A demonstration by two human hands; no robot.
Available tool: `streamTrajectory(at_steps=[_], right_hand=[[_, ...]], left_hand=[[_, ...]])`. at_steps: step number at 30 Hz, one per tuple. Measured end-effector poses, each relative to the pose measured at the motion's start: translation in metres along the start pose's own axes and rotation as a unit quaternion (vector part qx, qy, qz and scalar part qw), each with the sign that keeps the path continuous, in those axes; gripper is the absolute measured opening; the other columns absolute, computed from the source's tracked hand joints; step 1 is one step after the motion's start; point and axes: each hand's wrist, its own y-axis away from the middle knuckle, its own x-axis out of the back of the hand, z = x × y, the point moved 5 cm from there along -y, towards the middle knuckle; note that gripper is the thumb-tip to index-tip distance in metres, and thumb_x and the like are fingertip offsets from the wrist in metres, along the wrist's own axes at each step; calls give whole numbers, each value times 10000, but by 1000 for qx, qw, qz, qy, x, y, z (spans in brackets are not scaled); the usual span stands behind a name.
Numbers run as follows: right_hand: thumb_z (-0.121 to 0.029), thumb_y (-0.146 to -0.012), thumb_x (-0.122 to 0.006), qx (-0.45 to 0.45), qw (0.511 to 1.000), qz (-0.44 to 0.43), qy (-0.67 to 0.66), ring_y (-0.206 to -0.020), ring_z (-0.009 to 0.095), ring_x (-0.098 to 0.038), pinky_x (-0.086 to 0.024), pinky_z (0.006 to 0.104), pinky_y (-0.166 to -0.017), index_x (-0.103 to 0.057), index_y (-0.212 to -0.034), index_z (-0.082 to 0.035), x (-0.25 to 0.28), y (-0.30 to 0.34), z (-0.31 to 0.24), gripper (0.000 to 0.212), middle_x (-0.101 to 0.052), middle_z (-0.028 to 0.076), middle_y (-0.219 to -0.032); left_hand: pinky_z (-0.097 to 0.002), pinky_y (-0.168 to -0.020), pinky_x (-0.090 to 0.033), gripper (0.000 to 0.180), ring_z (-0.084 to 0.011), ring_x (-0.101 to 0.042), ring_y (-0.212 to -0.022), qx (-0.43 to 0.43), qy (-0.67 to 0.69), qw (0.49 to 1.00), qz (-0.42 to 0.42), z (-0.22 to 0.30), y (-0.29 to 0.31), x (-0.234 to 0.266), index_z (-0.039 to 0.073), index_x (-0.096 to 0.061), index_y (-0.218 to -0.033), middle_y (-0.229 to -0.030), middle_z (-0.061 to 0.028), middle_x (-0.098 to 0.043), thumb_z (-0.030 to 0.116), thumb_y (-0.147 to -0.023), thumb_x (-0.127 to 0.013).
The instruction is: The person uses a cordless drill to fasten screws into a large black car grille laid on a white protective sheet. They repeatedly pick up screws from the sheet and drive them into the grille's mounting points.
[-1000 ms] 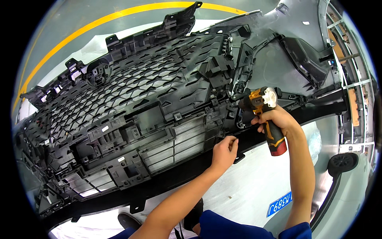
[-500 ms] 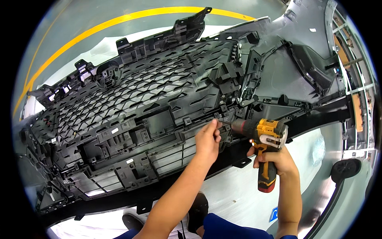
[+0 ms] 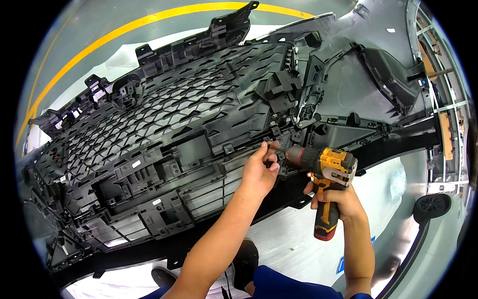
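Note:
A yellow-and-black cordless drill [image 3: 332, 163] is in my right hand [image 3: 343, 200], whose fingers wrap round its grip. Its chuck points left, and a thin bit reaches toward my left hand [image 3: 261, 168]. There the thumb and forefinger are pinched together at the bit's tip; whatever lies between them is too small to make out. Both hands are above the lower right part of a large black car bumper [image 3: 209, 172], which lies with its inner side up. Its mesh grille [image 3: 172, 102] spreads out to the left, beyond my left hand.
White sheeting [image 3: 279, 244] covers the floor beneath the bumper. A metal rack [image 3: 450, 107] stands at the right. Nearer on that side is a pale car body part with a dark round wheel-like piece [image 3: 432, 207]. A yellow line [image 3: 149, 24] curves across the floor at the back.
The drill and my right hand have shifted slightly left, bringing the bit close to my left fingertips. The bumper appears a little further left and higher in the view.

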Motion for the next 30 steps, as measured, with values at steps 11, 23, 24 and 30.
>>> streamTrajectory(at_steps=[11,23,24,30], right_hand=[[91,-709,-633,38,991,-41,121,-735,237,-721,-593,353,-681,-548,-1224,43,21,-3,-9,524,-706,162,-988],[38,-690,-574,-9,997,24,74,-672,231,-690,-577,345,-653,-573,-1132,68,18,-50,-17,443,-682,168,-946],[36,-706,-581,-10,997,19,79,-683,234,-698,-579,349,-660,-572,-1114,76,16,-51,-18,410,-686,172,-958],[26,-689,-619,-48,990,23,129,-644,252,-698,-586,336,-615,-592,-1141,64,0,-60,-40,455,-690,167,-892]], left_hand=[[-225,-512,-290,234,-48,-445,-604,77,-15,997,27,-19,-16,-6,11,-614,-1086,-930,27,-625,234,-1015,-622],[-249,-618,-355,106,-94,-494,-689,35,95,995,9,-25,-62,-9,33,-545,-1075,-1210,-85,-640,105,-1005,-578],[-247,-618,-355,105,-94,-494,-688,32,98,995,5,-25,-63,-9,33,-544,-1074,-1209,-84,-641,104,-1004,-578],[-262,-661,-377,194,-111,-509,-758,1,38,999,9,-25,-60,0,11,-602,-1163,-1090,-75,-670,89,-987,-577]])
